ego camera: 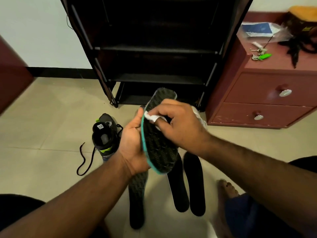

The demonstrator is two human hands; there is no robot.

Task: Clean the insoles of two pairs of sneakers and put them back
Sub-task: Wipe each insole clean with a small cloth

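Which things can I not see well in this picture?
Head view only:
- White cloth: mostly covered by right hand fingers.
- White sneaker: hidden behind that hand.
- Ribbed black insole with teal edge: other face unseen, left hand behind.
- Sneaker tongue label: too small.

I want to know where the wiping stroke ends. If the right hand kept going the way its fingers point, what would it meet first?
The right hand, pinching a white cloth, points left across the ridged black insole with teal edge. It would likely first meet the left hand's thumb at that edge; depth is unclear.
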